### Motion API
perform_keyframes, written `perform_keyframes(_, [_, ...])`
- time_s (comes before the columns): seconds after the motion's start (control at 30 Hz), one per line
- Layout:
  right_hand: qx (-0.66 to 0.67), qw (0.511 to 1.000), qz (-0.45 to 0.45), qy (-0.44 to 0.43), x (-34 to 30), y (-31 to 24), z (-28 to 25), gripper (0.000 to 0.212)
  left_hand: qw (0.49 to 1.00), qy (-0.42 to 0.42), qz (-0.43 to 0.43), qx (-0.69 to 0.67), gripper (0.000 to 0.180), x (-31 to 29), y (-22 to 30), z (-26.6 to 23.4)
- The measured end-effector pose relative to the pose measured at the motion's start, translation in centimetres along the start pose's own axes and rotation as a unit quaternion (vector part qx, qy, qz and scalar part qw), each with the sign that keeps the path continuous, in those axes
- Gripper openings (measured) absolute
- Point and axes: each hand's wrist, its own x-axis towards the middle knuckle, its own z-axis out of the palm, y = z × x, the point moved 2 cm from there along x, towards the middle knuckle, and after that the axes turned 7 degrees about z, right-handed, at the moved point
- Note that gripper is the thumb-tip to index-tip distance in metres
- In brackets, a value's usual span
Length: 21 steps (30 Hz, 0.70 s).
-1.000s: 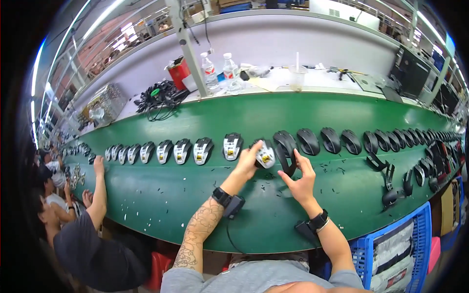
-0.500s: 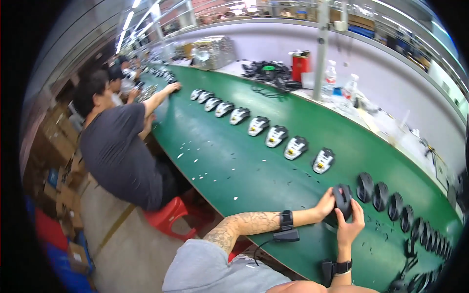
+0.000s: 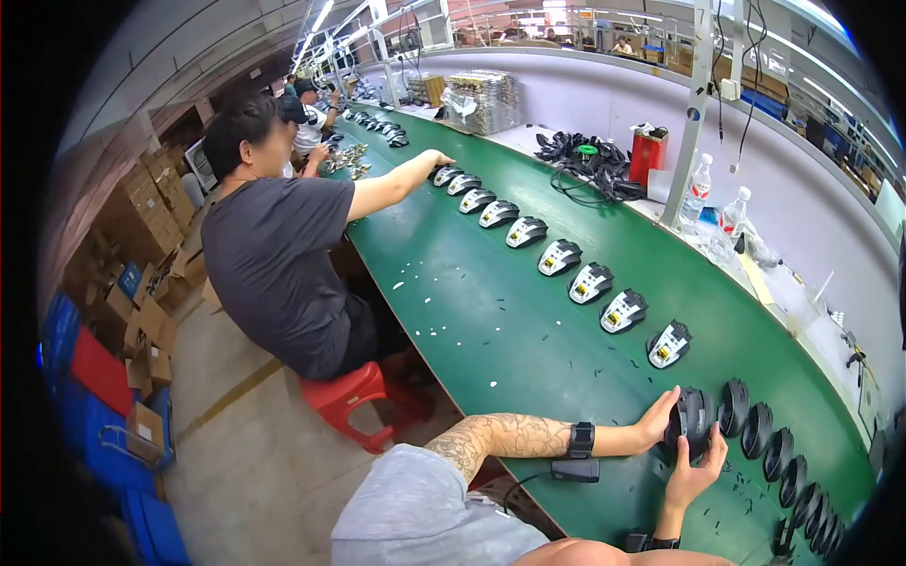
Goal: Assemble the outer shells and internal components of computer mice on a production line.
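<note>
Left hand (image 3: 656,424) and right hand (image 3: 696,474), each on a separate piece a second earlier, now meet on one black computer mouse (image 3: 694,422) at the green surface (image 3: 444,274). It sits between a row of white-and-black mice (image 3: 623,311) running off left and a row of black mice (image 3: 757,430) close by at right. Left fingers lie nearly straight along its side; right thumb and fingers part just enough to grip its lower end, covering some of the shell. That shell is dark, domed and ridged; the white mice show yellow patches, and white flecks (image 3: 493,384) dot the smooth surface. Farther left, a co-worker (image 3: 283,274) on a red plastic stool (image 3: 354,401) reaches to the white row's far end. Tangled black cables (image 3: 590,165) and clear bottles (image 3: 696,191) flank an upright metal post (image 3: 694,113) behind.
</note>
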Motion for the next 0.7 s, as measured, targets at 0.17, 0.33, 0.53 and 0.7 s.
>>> perform_keyframes(0.17, [-0.011,1.0,0.01,-0.015,0.1,0.0,0.4,0.054,0.958,0.026,0.178,0.225,0.048,0.8,-1.4,-0.8])
perform_keyframes(0.33, [0.006,1.0,-0.007,-0.015,0.2,0.4,0.4,0.056,0.973,-0.12,0.118,0.16,0.042,-2.0,2.1,1.9])
perform_keyframes(0.53, [-0.182,0.978,-0.082,-0.063,0.0,-0.2,0.8,0.057,0.974,-0.103,0.146,0.139,0.046,-1.4,2.5,1.8])
perform_keyframes(0.7, [-0.157,0.981,-0.079,-0.079,0.2,1.0,1.1,0.056,0.968,-0.107,0.135,0.185,0.063,-1.0,3.6,1.6])
